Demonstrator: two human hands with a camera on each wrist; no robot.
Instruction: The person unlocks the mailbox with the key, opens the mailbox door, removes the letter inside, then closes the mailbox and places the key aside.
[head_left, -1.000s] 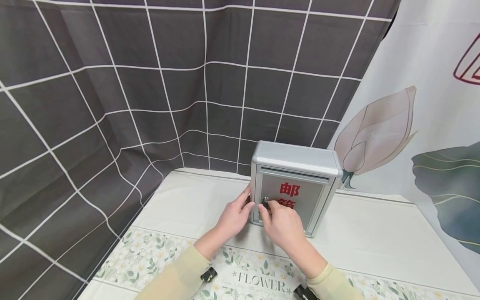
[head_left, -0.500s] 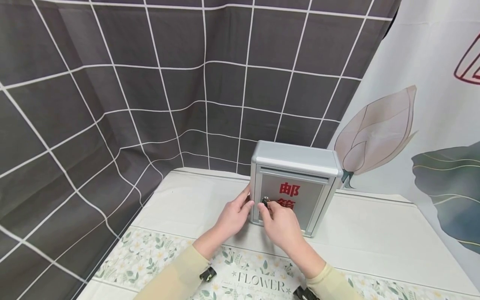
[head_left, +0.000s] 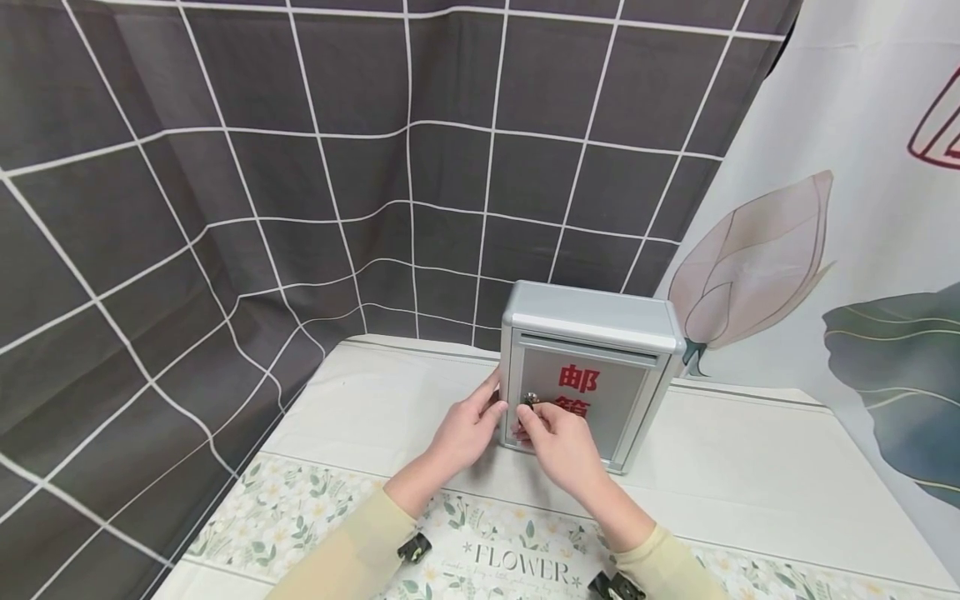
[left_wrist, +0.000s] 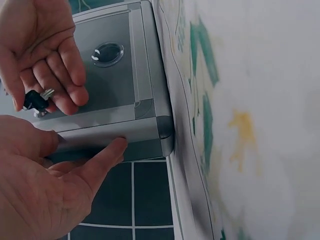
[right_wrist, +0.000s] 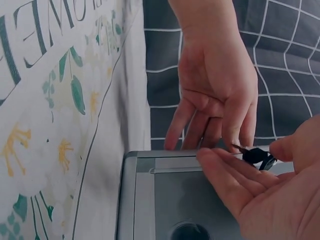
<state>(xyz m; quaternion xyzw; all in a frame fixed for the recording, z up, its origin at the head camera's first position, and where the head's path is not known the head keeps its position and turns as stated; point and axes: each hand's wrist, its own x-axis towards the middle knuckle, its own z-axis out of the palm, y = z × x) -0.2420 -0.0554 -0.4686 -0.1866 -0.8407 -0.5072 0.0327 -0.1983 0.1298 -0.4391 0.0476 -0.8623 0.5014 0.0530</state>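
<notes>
a silver-grey mailbox (head_left: 618, 400) with red characters and a slot near its top stands upright on the flower-printed tablecloth (head_left: 757, 467), in front of a dark gridded curtain (head_left: 420, 167). the left hand (head_left: 465, 429) rests against the box's left side with extended fingers, its thumb by the front edge. the right hand (head_left: 564, 442) pinches the black-headed keys (right_wrist: 255, 156) just below the lock (head_left: 532, 398) on the mailbox front; whether one is inserted, i cannot tell.

Red characters 邮箱 (head_left: 578, 379), the lower partly covered, mark the mailbox (head_left: 622, 408); FLOWER (head_left: 522, 564) is printed on the near worktop cloth (head_left: 750, 467).
</notes>
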